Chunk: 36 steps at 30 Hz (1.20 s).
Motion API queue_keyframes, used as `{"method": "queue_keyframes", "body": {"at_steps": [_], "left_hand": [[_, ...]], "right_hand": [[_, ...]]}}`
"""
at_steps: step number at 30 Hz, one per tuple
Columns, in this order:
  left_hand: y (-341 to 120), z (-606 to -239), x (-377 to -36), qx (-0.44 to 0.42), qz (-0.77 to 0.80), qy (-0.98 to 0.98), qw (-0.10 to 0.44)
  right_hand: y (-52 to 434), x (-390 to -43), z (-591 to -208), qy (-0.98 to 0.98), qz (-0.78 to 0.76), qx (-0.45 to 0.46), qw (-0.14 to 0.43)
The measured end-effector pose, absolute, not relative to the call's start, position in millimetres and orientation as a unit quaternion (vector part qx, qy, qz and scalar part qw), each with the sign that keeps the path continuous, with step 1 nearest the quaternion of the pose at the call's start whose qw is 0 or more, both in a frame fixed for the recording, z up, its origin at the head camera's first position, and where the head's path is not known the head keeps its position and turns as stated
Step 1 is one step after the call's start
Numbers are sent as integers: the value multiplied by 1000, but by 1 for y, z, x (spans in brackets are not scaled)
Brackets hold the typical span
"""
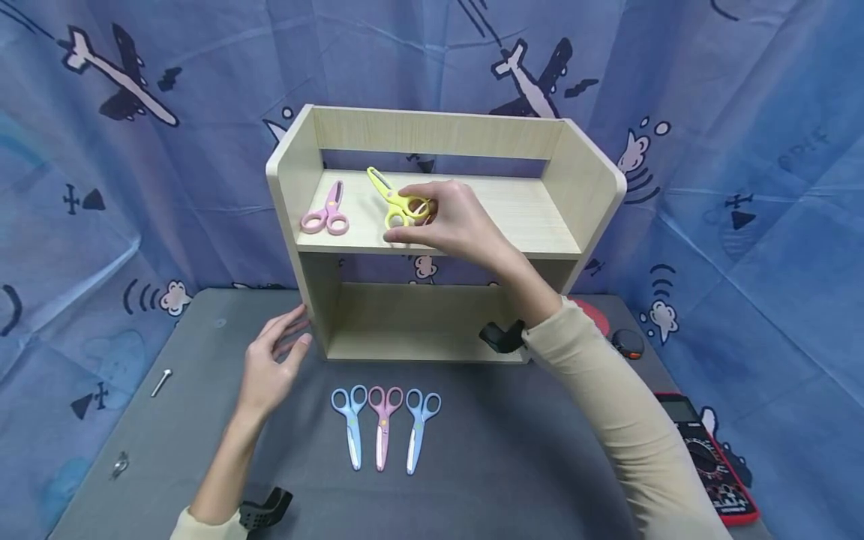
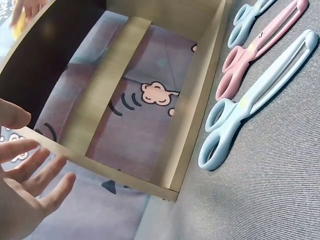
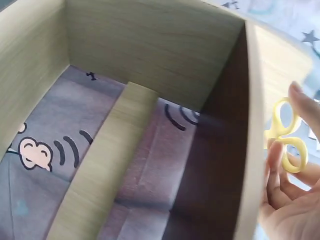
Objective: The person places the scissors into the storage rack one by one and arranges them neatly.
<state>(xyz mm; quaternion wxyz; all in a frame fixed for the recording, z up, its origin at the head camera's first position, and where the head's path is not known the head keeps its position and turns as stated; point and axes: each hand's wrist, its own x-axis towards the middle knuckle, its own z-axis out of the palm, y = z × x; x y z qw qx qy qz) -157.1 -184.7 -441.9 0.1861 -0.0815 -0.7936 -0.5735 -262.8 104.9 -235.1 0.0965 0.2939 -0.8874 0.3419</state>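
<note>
The wooden shelf unit [image 1: 442,225] stands at the far middle of the grey table [image 1: 526,457], open front toward the person. On its upper shelf the right hand [image 1: 452,221] pinches the handle loops of the yellow scissors [image 1: 394,201], blades pointing far-left, just right of the pink scissors [image 1: 327,214]. The left hand [image 1: 270,364], fingers spread and holding nothing, hovers near the unit's lower left corner, apparently to steady it. Three more scissors [image 1: 385,424] lie side by side on the near table.
</note>
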Motion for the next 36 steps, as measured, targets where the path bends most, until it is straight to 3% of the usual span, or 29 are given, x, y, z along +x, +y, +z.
{"method": "queue_keyframes", "body": {"at_steps": [5, 14, 20, 25, 33, 36], "left_hand": [[-184, -442, -157, -79, -576, -792, 187], [-185, -444, -157, -83, -573, -795, 182], [-185, -443, -157, -84, -571, -796, 184], [-185, -443, -157, -85, -570, -797, 184], [-185, -444, -157, -84, -569, -796, 190], [-185, -444, -157, -82, -569, -796, 191]], "right_hand": [[81, -281, -242, -903, 297, 294, 101], [63, -283, -258, -911, 247, 284, 168], [64, -279, -259, -913, 254, 277, 163], [75, -263, -258, -910, 291, 260, 141], [102, -213, -288, -843, 383, 313, 211], [114, -190, -308, -835, 384, 337, 205]]}}
